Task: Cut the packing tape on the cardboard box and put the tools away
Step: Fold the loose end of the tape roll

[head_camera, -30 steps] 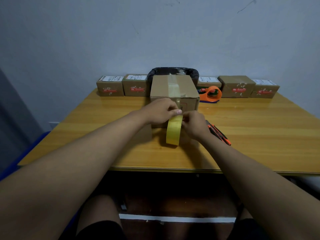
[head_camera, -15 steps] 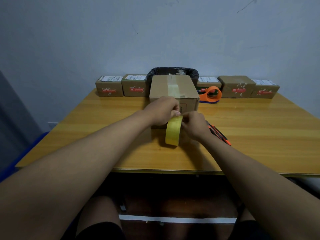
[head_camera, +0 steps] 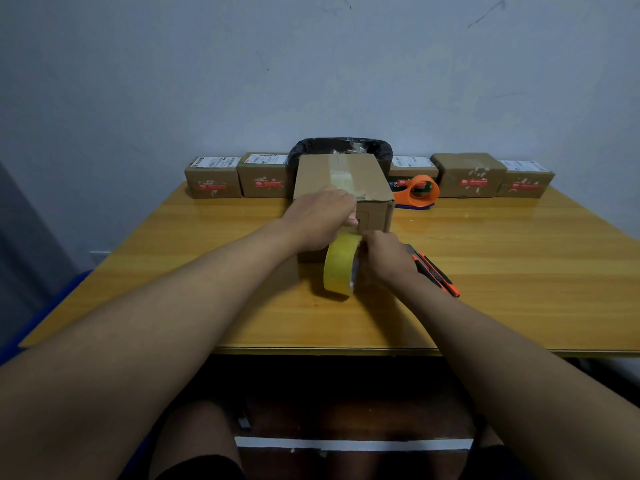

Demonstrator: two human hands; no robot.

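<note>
A cardboard box (head_camera: 375,188) stands mid-table with a strip of packing tape (head_camera: 341,176) along its top. A yellow tape roll (head_camera: 337,268) stands on edge just in front of the box. My right hand (head_camera: 386,256) grips the roll from its right side. My left hand (head_camera: 320,216) rests against the box's front upper edge, fingers pinched at the tape end near the roll's top. An orange and black utility knife (head_camera: 438,273) lies on the table to the right of my right hand.
An orange tape dispenser (head_camera: 417,190) sits behind the box at the right. Several small labelled cartons (head_camera: 213,178) line the table's back edge, and a black-lined bin (head_camera: 341,148) stands behind the box. The wooden table (head_camera: 519,258) ends near my forearms.
Both hands and the yellow roll stay almost in place; my left hand has shifted slightly up along the box's front edge.
</note>
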